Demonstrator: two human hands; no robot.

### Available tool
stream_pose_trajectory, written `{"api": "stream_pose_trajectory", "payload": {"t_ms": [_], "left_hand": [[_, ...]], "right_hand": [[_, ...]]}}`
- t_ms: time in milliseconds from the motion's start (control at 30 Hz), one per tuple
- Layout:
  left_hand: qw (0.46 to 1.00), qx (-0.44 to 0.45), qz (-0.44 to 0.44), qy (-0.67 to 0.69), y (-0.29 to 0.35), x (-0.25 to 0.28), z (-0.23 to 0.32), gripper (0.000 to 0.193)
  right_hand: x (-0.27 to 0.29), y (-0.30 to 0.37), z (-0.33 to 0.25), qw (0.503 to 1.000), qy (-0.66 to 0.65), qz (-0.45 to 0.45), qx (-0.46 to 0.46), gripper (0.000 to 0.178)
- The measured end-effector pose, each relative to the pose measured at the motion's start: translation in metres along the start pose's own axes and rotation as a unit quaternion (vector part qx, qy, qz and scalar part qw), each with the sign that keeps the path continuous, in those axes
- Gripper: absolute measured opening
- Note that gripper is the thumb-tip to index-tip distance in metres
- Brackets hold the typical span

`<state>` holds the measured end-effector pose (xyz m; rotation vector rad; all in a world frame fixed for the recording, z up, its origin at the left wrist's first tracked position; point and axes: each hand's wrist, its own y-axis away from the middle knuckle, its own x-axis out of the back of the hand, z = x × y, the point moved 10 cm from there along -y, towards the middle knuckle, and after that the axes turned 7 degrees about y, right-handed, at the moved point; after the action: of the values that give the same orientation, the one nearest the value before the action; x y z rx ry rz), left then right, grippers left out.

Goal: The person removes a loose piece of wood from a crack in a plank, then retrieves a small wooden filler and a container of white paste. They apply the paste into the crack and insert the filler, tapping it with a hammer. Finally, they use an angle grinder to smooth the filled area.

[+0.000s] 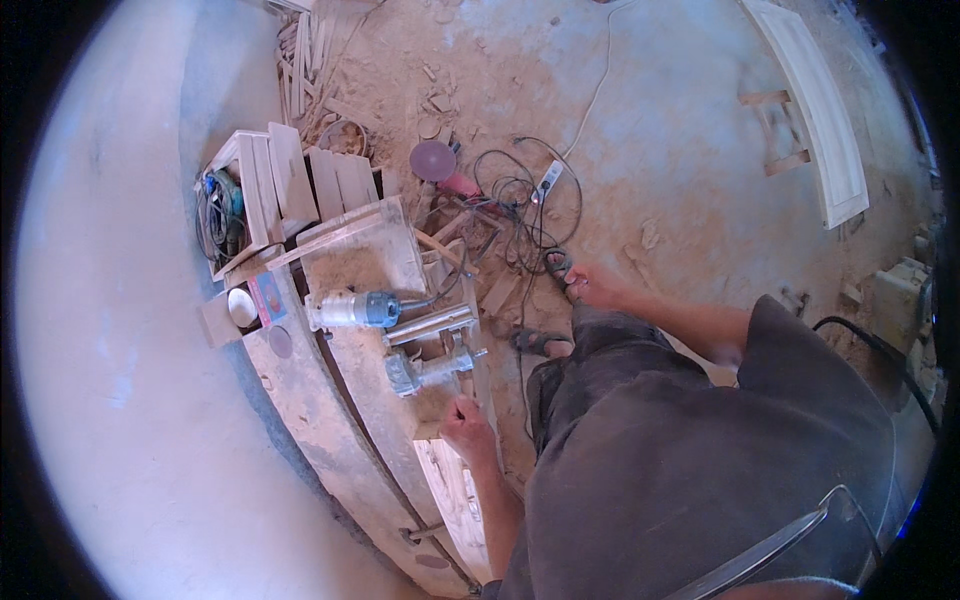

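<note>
My left hand [468, 432] is closed, fingers curled, above the near end of a dusty wooden workbench [350, 465]. Anything inside it is too small to make out. Beside it on the bench is a pale wooden board [447, 487], partly covered by my forearm. Just beyond lies a silver metal tool [428, 370] with a rounded body, its kind unclear. Farther along rests a silver and blue corded power tool [352, 310]. My right hand [592, 286] hangs in front of my body over the floor, fingers curled together; what it holds, if anything, is hidden.
Wooden drawer-like boxes [265, 190] stand past the bench, one holding a coiled-cord tool [222, 205]. On the dusty floor lie a tool with a round disc [433, 161], tangled cords and a power strip [547, 182]. A pale panel [825, 120] is at far right.
</note>
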<state>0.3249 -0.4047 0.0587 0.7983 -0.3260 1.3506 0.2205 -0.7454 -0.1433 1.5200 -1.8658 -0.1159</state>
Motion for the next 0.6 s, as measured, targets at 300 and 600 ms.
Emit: {"api": "stream_pose_trajectory", "payload": {"t_ms": [300,600], "left_hand": [[0.994,-0.108,-0.004,-0.001,-0.176,-0.041,0.053,0.036],[0.988,-0.155,-0.011,0.0,-0.35,-0.102,0.049,0.036]], "right_hand": [[-0.025,-0.037,-0.029,0.993,-0.094,-0.043,-0.053,0.02],[-0.155,-0.145,0.006,0.983,-0.161,-0.083,-0.035,0.023]]}}
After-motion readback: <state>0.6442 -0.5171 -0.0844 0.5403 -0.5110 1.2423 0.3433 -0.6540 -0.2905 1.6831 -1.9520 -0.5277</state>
